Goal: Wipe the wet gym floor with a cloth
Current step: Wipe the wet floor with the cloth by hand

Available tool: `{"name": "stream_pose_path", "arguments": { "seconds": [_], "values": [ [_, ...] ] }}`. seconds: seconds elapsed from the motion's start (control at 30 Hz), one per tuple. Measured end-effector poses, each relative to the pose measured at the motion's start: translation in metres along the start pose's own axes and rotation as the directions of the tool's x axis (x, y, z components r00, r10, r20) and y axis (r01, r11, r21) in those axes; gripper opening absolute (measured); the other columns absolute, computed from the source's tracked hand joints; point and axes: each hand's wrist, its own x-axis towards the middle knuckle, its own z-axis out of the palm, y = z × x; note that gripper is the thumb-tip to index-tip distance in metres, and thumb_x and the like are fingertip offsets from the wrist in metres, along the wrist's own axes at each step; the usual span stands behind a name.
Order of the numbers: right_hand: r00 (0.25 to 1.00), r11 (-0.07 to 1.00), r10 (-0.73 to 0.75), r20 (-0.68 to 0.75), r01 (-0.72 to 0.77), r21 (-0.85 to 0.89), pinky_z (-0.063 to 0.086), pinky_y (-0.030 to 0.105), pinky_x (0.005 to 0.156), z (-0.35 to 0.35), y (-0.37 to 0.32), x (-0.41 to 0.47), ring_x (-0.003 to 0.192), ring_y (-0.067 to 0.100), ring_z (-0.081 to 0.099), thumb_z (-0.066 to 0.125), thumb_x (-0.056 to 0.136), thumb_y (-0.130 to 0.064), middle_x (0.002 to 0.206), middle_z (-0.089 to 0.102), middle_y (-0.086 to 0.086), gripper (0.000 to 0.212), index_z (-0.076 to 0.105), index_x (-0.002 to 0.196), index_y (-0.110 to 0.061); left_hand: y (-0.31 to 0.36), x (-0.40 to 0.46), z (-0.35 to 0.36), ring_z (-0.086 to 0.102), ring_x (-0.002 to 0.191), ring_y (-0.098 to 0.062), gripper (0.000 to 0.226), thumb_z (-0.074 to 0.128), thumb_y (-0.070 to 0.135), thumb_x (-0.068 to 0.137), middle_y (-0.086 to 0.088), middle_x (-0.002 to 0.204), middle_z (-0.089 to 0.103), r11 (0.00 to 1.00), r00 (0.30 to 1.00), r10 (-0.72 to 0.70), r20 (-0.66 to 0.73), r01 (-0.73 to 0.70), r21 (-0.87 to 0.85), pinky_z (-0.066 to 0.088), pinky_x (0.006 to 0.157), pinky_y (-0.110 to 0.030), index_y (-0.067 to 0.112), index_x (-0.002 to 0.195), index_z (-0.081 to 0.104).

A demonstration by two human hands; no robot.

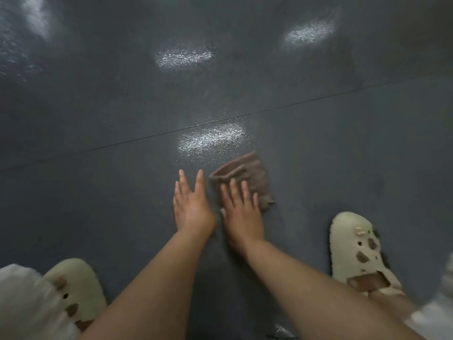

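The cloth (247, 179) is what matters here, but going from your left: your left shoe (73, 288) is planted wide at the lower left edge, which looks like a crouching stance that gives both arms room to reach down between your feet.

Next, your left hand (190, 204) lies on the dark floor (98, 106) just beside the cloth. Its fingers are straight and spread, and it holds nothing. Judging by where it sits, it is there to brace you, not to wipe.

Just to its right, your right hand (241, 212) lies flat on the near part of the cloth with its fingers straight, pressing down and not gripping. A flat palm like that spreads the pressure, so more of the fabric meets the floor.

The cloth itself is brownish and bunched into folds. It lies on the floor under and ahead of that hand, with its far edge just short of a shiny wet patch (210, 141). That patch sits below a thin seam (318, 100) running across the floor, so a push forward would probably carry the cloth into it. More glistening spots show farther off, so plenty seems left to wipe.

Your right shoe (355, 251) stands well apart on the right, clear of the wiping path.
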Motion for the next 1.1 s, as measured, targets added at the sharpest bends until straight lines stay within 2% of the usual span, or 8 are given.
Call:
{"name": "stream_pose_path", "arguments": {
  "seconds": [0.17,0.27,0.37,0.47,0.6,0.67,0.87,1.1],
  "values": [
    [0.971,0.966,-0.224,0.084,0.232,-0.114,0.032,0.042,0.109,-0.02,0.068,0.008,0.137,0.024,0.037,0.034,0.092,-0.037,0.15,0.038,0.002,0.05,0.042,0.141,-0.03,0.008,-0.002,0.017,-0.004,0.146,-0.026,0.084,0.054,0.008,0.087,-0.005,0.157,-0.017,0.997,0.998,-0.053,0.016,0.052,0.06,0.007,0.117,-0.035,0.03,0.151,0.003],
    [0.992,0.99,0.116,-0.053,-0.12,-0.078,0.004,0.04,0.117,-0.034,0.137,0.013,0.147,0.025,-0.001,0.03,0.101,-0.034,0.16,-0.002,0.006,0.056,0.007,0.152,-0.024,0.018,-0.009,0.031,-0.006,0.146,-0.025,0.083,0.05,0.005,0.088,-0.004,0.157,-0.018,0.996,0.999,-0.024,0.035,0.021,0.088,0.006,0.118,-0.035,0.029,0.151,0.001],
    [0.888,0.892,0.45,-0.093,-0.443,0.089,0.004,0.039,0.119,-0.041,0.176,0.008,0.147,0.026,-0.002,0.028,0.102,-0.033,0.159,-0.004,0.009,0.062,0.0,0.151,-0.011,0.029,-0.013,0.042,-0.007,0.146,-0.026,0.079,0.046,0.005,0.089,-0.005,0.157,-0.018,0.99,0.998,0.051,0.037,-0.056,0.133,0.005,0.118,-0.035,0.028,0.151,0.002],
    [0.832,0.825,0.551,-0.066,-0.532,0.19,0.007,0.043,0.117,-0.034,0.151,0.005,0.146,0.028,0.002,0.031,0.101,-0.031,0.159,-0.001,0.009,0.062,0.003,0.151,-0.007,0.048,-0.013,0.049,-0.007,0.146,-0.027,0.077,0.045,0.007,0.09,-0.006,0.158,-0.016,0.983,0.994,0.106,0.035,-0.11,0.145,0.004,0.117,-0.036,0.026,0.151,0.002],
    [0.942,0.937,0.331,-0.051,-0.322,0.133,0.04,0.054,0.099,-0.01,0.093,-0.008,0.127,0.038,0.047,0.034,0.087,-0.038,0.141,0.047,0.016,0.058,0.05,0.136,-0.011,0.078,-0.008,0.052,-0.005,0.146,-0.028,0.076,0.048,0.013,0.089,-0.007,0.158,-0.012,0.976,0.981,0.191,0.024,-0.192,0.098,0.004,0.117,-0.037,0.024,0.152,0.007],
    [0.963,0.957,0.269,0.022,-0.27,0.103,0.042,0.055,0.096,-0.012,0.095,-0.005,0.123,0.038,0.051,0.033,0.085,-0.043,0.137,0.053,0.012,0.057,0.056,0.132,-0.02,0.085,-0.002,0.053,-0.005,0.146,-0.029,0.078,0.052,0.02,0.09,-0.008,0.158,-0.013,0.973,0.981,0.193,0.033,-0.196,0.125,0.005,0.117,-0.041,0.025,0.152,0.005],
    [0.999,0.997,-0.039,-0.013,0.038,-0.072,-0.008,0.046,0.115,-0.04,0.14,0.033,0.145,0.028,-0.012,0.024,0.098,-0.051,0.159,-0.009,0.001,0.056,0.007,0.15,-0.038,0.093,0.005,0.063,-0.016,0.143,-0.037,0.124,0.075,0.057,0.068,-0.013,0.153,-0.028,0.927,0.986,0.065,0.155,-0.117,0.357,0.006,0.112,-0.059,0.034,0.147,-0.017],
    [0.999,0.997,-0.036,-0.022,0.035,-0.071,-0.012,0.046,0.114,-0.061,0.143,0.074,0.144,0.025,-0.021,0.02,0.098,-0.054,0.158,-0.017,-0.002,0.057,-0.002,0.149,-0.04,0.113,0.025,0.054,-0.015,0.144,-0.035,0.119,0.073,0.057,0.069,-0.013,0.154,-0.025,0.922,0.991,0.112,0.074,-0.131,0.364,0.007,0.112,-0.058,0.034,0.149,-0.012]
  ]
}}
